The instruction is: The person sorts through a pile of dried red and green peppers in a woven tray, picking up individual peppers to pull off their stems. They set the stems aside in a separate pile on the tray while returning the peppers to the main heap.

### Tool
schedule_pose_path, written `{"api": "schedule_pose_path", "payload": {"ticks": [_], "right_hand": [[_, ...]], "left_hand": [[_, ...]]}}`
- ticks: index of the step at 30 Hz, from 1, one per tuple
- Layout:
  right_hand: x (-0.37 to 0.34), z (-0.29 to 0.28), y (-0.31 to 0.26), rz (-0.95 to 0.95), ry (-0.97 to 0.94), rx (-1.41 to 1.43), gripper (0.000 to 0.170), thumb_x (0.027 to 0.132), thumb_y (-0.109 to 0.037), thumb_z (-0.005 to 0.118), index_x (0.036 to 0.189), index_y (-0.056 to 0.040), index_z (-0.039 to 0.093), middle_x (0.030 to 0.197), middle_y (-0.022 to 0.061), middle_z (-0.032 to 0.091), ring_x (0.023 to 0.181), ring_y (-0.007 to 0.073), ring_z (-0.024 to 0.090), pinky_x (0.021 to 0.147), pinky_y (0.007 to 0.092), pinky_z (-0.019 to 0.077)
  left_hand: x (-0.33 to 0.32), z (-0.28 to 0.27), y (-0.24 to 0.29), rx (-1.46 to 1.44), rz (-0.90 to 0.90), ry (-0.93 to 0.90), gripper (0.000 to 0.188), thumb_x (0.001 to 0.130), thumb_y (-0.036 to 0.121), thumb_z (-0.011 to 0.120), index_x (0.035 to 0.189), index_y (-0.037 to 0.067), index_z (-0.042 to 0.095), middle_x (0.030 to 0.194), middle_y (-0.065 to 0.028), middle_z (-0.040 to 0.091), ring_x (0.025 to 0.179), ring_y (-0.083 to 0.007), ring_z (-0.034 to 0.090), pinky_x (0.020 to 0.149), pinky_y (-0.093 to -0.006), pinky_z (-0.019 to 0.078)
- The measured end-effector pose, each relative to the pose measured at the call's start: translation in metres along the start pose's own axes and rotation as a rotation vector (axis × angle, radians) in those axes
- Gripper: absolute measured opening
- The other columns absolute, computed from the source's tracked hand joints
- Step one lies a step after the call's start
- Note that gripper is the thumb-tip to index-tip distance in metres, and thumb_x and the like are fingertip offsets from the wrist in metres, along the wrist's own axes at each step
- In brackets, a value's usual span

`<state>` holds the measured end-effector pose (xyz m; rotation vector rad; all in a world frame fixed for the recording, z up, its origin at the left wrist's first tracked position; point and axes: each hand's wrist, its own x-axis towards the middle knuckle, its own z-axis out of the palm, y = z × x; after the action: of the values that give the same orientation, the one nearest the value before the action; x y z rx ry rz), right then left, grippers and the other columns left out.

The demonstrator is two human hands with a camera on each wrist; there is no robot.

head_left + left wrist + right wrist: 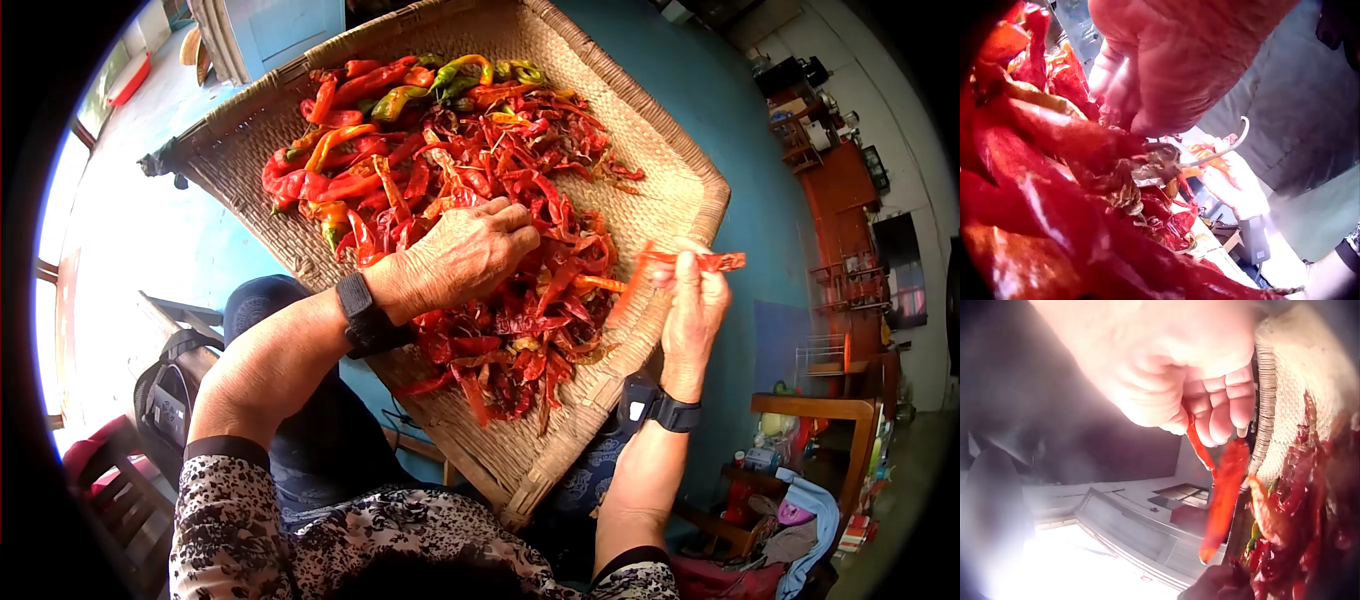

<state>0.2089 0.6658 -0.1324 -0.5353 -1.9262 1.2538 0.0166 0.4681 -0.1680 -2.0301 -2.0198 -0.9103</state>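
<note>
My left hand (455, 258) reaches into a heap of red chili peppers (530, 200), its fingers bent down among them. In the left wrist view its fingertips (1100, 75) close on a wrinkled red chili pepper, partly hidden by other peppers. Over the right side of the basket, my right hand (695, 300) pinches a red chili pepper (722, 262) between thumb and fingers. From that hand, in the right wrist view, hang a thin red strip (1199, 447) and a broader, motion-blurred red piece (1225, 503).
The peppers lie in a shallow woven basket (660, 150) with a raised rim, set over the person's knees. Fresher green and orange peppers (400, 102) lie at its far side. A wooden chair (125, 490) stands left; a wooden seat with cloths (800, 520) is at lower right.
</note>
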Motion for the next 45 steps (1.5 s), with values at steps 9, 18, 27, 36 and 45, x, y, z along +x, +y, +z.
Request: {"api": "schedule_pose_path", "payload": {"ticks": [9, 18, 27, 36, 45], "right_hand": [[-0.008, 0.013, -0.011, -0.039, -0.115, -0.125, 0.024, 0.096, -0.019, 0.057, 0.106, 0.0017, 0.064, 0.086, 0.0059, 0.065, 0.073, 0.0096, 0.061, 0.065, 0.0233, 0.0515], [0.007, -0.063, 0.017, -0.05, 0.396, -1.075, 0.022, 0.09, -0.016, 0.06, 0.108, -0.0039, 0.063, 0.096, 0.016, 0.064, 0.086, 0.0316, 0.061, 0.076, 0.0404, 0.0484], [0.0, -0.002, 0.001, -0.245, -0.235, -0.803, 0.033, 0.082, 0.0, 0.06, 0.116, -0.002, 0.059, 0.11, 0.0216, 0.061, 0.1, 0.038, 0.058, 0.087, 0.0425, 0.0467], [0.002, 0.035, -0.007, -0.151, -0.479, -0.726, 0.016, 0.084, -0.001, 0.059, 0.1, 0.0011, 0.062, 0.084, 0.0197, 0.063, 0.077, 0.0346, 0.062, 0.071, 0.0395, 0.0484], [0.008, 0.006, 0.005, -0.234, -0.015, -0.579, 0.021, 0.096, -0.02, 0.055, 0.083, -0.0025, 0.055, 0.063, 0.007, 0.057, 0.056, 0.0151, 0.054, 0.053, 0.0303, 0.0434]], "left_hand": [[0.012, 0.006, 0.008, -0.24, -0.011, 0.025, 0.014, 0.083, 0.013, 0.061, 0.089, 0.002, 0.054, 0.085, -0.0142, 0.055, 0.082, -0.0334, 0.059, 0.069, -0.0418, 0.0505], [0.0, 0.011, 0.005, -0.091, 0.065, -0.045, 0.01, 0.085, 0.011, 0.059, 0.092, 0.004, 0.055, 0.086, -0.0124, 0.057, 0.083, -0.031, 0.059, 0.071, -0.0394, 0.0507], [-0.001, 0.014, 0.005, -0.002, 0.136, -0.053, 0.013, 0.08, 0.012, 0.057, 0.089, 0.003, 0.053, 0.087, -0.0115, 0.057, 0.084, -0.029, 0.06, 0.075, -0.0369, 0.0514], [-0.007, 0.007, 0.004, 0.011, 0.132, -0.056, 0.015, 0.076, 0.011, 0.057, 0.088, 0.003, 0.054, 0.087, -0.0115, 0.057, 0.085, -0.0292, 0.059, 0.075, -0.0375, 0.051], [-0.01, 0.012, 0.0, 0.032, 0.149, -0.046, 0.012, 0.076, 0.01, 0.058, 0.084, 0.003, 0.053, 0.083, -0.011, 0.057, 0.082, -0.0279, 0.059, 0.074, -0.0366, 0.0506]]}}
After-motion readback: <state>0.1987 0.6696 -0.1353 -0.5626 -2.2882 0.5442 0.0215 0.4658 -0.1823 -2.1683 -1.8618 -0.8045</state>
